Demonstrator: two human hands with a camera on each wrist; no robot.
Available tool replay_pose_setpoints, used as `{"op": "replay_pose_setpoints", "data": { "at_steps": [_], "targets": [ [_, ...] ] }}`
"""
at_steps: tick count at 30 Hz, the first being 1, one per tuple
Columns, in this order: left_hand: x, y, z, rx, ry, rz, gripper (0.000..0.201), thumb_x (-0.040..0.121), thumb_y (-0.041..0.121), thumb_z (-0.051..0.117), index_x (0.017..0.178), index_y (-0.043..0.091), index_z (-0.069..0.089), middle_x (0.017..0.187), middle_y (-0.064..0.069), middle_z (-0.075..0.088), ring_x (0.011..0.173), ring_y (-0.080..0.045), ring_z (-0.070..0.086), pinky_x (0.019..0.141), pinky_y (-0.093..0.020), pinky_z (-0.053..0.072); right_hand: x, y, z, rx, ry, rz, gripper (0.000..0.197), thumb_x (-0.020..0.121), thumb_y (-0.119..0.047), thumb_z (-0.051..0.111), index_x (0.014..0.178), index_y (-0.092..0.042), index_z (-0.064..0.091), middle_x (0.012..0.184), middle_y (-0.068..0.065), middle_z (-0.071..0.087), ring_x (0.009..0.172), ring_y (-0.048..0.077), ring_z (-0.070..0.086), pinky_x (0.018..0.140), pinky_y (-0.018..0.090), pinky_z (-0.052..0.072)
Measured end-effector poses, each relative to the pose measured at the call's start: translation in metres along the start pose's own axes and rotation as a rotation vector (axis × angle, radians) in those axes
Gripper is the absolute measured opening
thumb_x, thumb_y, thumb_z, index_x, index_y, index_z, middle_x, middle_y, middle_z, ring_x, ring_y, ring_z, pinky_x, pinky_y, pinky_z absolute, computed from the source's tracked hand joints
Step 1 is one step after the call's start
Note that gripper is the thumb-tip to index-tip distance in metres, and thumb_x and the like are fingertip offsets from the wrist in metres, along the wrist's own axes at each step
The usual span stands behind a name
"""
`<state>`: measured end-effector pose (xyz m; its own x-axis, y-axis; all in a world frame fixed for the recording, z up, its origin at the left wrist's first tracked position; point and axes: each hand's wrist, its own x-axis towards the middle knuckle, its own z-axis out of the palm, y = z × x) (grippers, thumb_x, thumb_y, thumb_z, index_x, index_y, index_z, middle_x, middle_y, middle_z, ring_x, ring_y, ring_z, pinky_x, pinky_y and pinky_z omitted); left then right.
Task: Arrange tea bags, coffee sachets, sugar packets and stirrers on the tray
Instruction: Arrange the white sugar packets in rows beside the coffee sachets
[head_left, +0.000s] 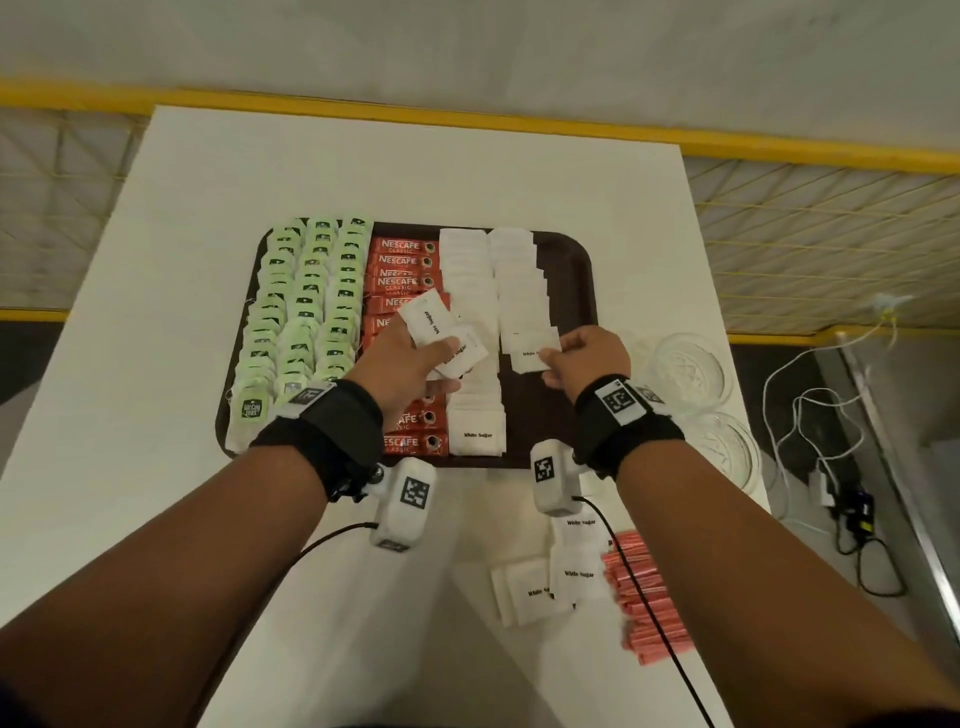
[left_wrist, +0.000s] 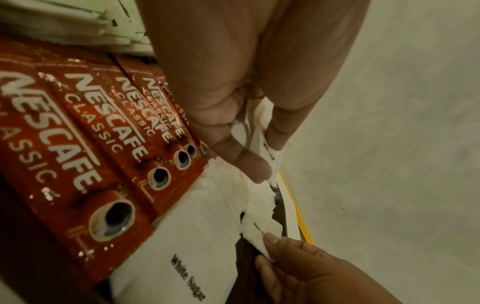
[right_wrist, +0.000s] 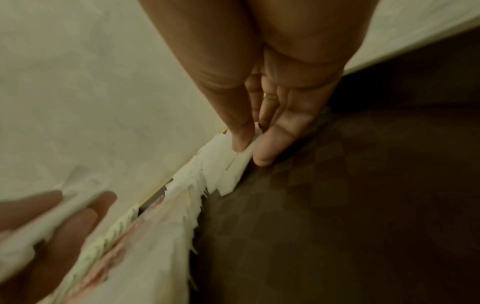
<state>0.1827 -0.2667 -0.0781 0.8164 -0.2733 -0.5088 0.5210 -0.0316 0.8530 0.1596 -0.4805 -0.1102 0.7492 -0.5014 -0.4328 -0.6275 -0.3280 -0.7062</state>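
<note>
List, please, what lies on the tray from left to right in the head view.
Green tea bags → red coffee sachets → first white sugar column → second sugar column → bare tray.

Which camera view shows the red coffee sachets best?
The left wrist view: the coffee sachets fill it, labels readable. The head view shows their whole column, small and partly behind the left hand. The right wrist view shows only a blurred reddish strip.
</note>
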Motion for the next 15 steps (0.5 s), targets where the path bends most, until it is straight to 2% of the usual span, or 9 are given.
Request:
{"op": "replay_pose_setpoints", "data": {
  "at_steps": [3, 6, 8, 10, 13, 15],
  "targets": [
    [0.003, -0.001, 0.001, -0.008, -0.009, -0.004, 0.045, 0.096, 0.008, 0.059, 0.137, 0.017, 0.044, 0.121, 0.001, 0.064, 0.105, -0.016, 0.066, 0.073, -0.030, 0.060, 0.007, 0.001, 0.005, -0.117, 0.030, -0.021, 0.021, 0.084, -0.026, 0.073, 0.096, -0.015, 0.059, 0.085, 0.003, 0.068, 0.063, 0.018, 0.069, 0.068, 0.032, 0.058],
    [0.004, -0.002, 0.002, -0.040, -0.029, -0.024, 0.041, 0.097, 0.003, 0.053, 0.135, 0.016, 0.046, 0.118, 0.002, 0.064, 0.105, -0.018, 0.066, 0.080, -0.036, 0.060, 0.013, -0.001, 0.010, -0.174, 0.028, -0.040, 0.025, 0.080, -0.035, 0.075, 0.079, -0.022, 0.053, 0.087, 0.006, 0.070, 0.080, 0.027, 0.070, 0.080, 0.042, 0.058],
    [0.006, -0.003, 0.003, -0.094, -0.026, -0.067, 0.044, 0.097, 0.003, 0.051, 0.138, 0.017, 0.044, 0.124, -0.002, 0.062, 0.111, -0.024, 0.064, 0.079, -0.038, 0.061, 0.013, -0.003, 0.013, -0.225, 0.013, -0.046, 0.029, 0.080, -0.036, 0.074, 0.074, -0.023, 0.049, 0.090, 0.006, 0.069, 0.085, 0.027, 0.068, 0.084, 0.042, 0.056],
    [0.007, -0.004, 0.003, -0.134, -0.024, -0.096, 0.044, 0.098, 0.004, 0.050, 0.139, 0.019, 0.043, 0.126, -0.003, 0.059, 0.114, -0.025, 0.062, 0.076, -0.037, 0.061, 0.013, -0.004, 0.013, -0.253, 0.009, -0.046, 0.028, 0.082, -0.036, 0.073, 0.078, -0.020, 0.051, 0.092, 0.005, 0.068, 0.087, 0.024, 0.065, 0.082, 0.036, 0.053],
    [0.007, -0.005, 0.003, -0.103, -0.039, -0.090, 0.046, 0.099, 0.005, 0.050, 0.142, 0.022, 0.042, 0.125, 0.002, 0.060, 0.110, -0.021, 0.063, 0.074, -0.034, 0.061, 0.004, -0.007, 0.008, -0.227, 0.081, -0.089, 0.030, 0.086, -0.037, 0.070, 0.096, -0.012, 0.057, 0.092, 0.001, 0.060, 0.088, 0.020, 0.057, 0.075, 0.028, 0.040],
    [0.008, -0.006, 0.003, -0.080, -0.053, -0.081, 0.048, 0.099, 0.006, 0.052, 0.142, 0.023, 0.042, 0.127, 0.001, 0.060, 0.111, -0.022, 0.064, 0.073, -0.033, 0.061, -0.007, -0.014, 0.005, -0.156, 0.065, -0.168, 0.033, 0.088, -0.043, 0.065, 0.100, -0.013, 0.060, 0.092, -0.002, 0.060, 0.088, 0.017, 0.058, 0.076, 0.027, 0.041]
  ]
}}
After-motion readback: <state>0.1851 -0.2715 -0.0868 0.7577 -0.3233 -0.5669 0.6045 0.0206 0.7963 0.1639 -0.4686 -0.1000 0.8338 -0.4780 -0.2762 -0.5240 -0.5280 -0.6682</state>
